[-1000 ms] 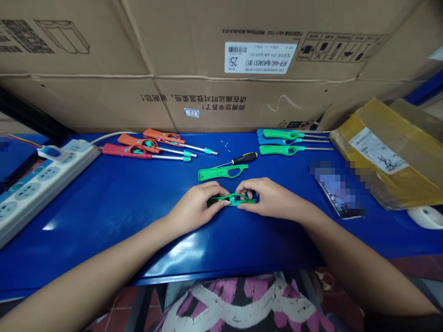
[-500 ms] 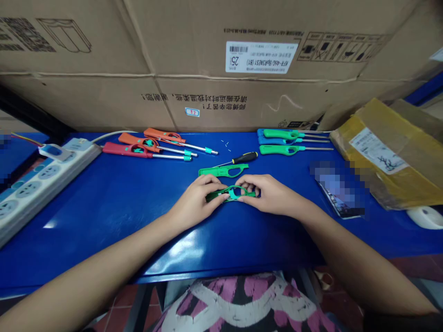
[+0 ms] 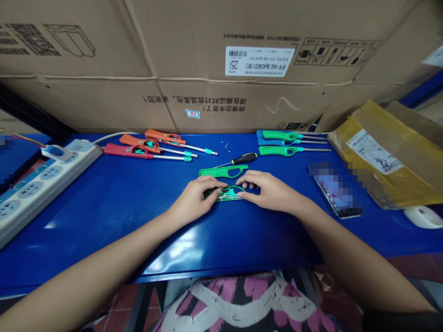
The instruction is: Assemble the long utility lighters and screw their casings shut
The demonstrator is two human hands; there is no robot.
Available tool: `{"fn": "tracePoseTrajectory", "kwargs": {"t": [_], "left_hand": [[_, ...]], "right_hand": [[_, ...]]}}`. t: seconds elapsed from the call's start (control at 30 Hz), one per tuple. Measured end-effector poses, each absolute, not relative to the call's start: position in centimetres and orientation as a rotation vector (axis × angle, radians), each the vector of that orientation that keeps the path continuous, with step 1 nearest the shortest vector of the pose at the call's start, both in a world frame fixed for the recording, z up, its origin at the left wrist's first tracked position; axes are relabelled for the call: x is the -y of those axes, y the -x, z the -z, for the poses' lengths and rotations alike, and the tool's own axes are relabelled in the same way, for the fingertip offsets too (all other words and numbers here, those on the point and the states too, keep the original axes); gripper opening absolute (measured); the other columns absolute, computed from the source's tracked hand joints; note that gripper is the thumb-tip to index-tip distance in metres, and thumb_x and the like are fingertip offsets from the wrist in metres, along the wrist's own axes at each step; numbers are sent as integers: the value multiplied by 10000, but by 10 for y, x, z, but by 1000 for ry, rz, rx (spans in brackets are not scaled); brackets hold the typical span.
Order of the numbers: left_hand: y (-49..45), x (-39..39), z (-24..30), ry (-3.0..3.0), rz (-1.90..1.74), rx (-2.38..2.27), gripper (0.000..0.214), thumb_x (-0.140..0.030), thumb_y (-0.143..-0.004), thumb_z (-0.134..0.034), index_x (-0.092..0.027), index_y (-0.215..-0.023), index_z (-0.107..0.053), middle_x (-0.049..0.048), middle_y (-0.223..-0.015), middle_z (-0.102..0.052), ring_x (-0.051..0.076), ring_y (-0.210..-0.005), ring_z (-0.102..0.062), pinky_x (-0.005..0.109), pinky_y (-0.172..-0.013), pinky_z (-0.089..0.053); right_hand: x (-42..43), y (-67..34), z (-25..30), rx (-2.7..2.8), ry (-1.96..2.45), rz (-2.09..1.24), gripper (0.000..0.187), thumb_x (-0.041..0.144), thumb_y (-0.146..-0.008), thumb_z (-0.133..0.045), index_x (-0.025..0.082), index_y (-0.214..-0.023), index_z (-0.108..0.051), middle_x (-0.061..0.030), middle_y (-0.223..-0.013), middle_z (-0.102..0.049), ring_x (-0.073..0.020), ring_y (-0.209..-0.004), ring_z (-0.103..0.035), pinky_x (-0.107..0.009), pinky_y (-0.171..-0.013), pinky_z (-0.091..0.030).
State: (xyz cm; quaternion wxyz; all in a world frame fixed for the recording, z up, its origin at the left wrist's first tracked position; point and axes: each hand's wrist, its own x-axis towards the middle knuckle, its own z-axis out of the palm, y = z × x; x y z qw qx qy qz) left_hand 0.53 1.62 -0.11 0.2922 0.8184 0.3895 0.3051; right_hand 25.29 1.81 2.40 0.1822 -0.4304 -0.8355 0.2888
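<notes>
An opened green lighter casing (image 3: 229, 199) lies on the blue tabletop between my hands, with a teal trigger (image 3: 232, 192) and thin pale wires showing inside it. My left hand (image 3: 196, 197) pinches its left end, thumb and fingers covering that part. At the other end, my right hand (image 3: 268, 191) has its thumb on the casing near the trigger and its fingers curled behind. Just beyond the hands lies the loose green casing half (image 3: 221, 172), inner side up. Behind that rests a black and yellow screwdriver (image 3: 244, 158).
Orange and red long-nosed lighters (image 3: 129, 151) lie at the back left, beside a power strip (image 3: 38, 186). Green and blue lighters (image 3: 277, 151) are at the back right. A phone (image 3: 334, 191), a yellow-taped box (image 3: 387, 157) and a white mouse (image 3: 424, 216) stand further right. Small white pieces (image 3: 226, 146) lie behind the screwdriver.
My right hand's fingers have shifted slightly on the casing, baring more of the wires and trigger. The casing's right end now shows less. The view has tilted a little.
</notes>
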Motion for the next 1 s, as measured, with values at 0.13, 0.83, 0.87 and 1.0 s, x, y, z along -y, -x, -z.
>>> {"fn": "tracePoseTrajectory", "kwargs": {"t": [0.13,0.83,0.87,1.0], "left_hand": [[-6,-18,2,-2092,-799,-1069,213,-147,-920,-606,-181,-1051,-770,68,-998,-749,199,-913,-689,355,-830,-552],[11,1,-7,-2820,-178,-791,614,-507,-1061,-366,-246,-1605,-253,51,-1674,-242,261,-1552,-243,494,-1275,-165],[11,0,-7,-2819,-182,-786,618,-508,-1061,-365,-243,-1607,-249,51,-1673,-242,257,-1552,-242,486,-1278,-159],[11,0,-8,-2800,-222,-737,628,-501,-1057,-385,-242,-1610,-240,67,-1666,-264,255,-1543,-272,481,-1279,-162]], "right_hand": [[-19,-248,-14,2292,1248,-793,133,275,-886,-702,204,-999,-704,-33,-905,-682,-176,-858,-625,-316,-781,-494],[18,-280,2,2216,1160,-338,152,268,-983,-611,229,-1025,-752,-62,-957,-737,-211,-866,-659,-400,-815,-529],[17,-279,4,2198,1143,-338,141,256,-978,-620,227,-990,-757,-54,-929,-744,-203,-837,-658,-393,-798,-525],[13,-278,4,2172,1112,-376,109,224,-952,-655,221,-918,-758,-43,-907,-757,-192,-818,-655,-377,-789,-521]]}}
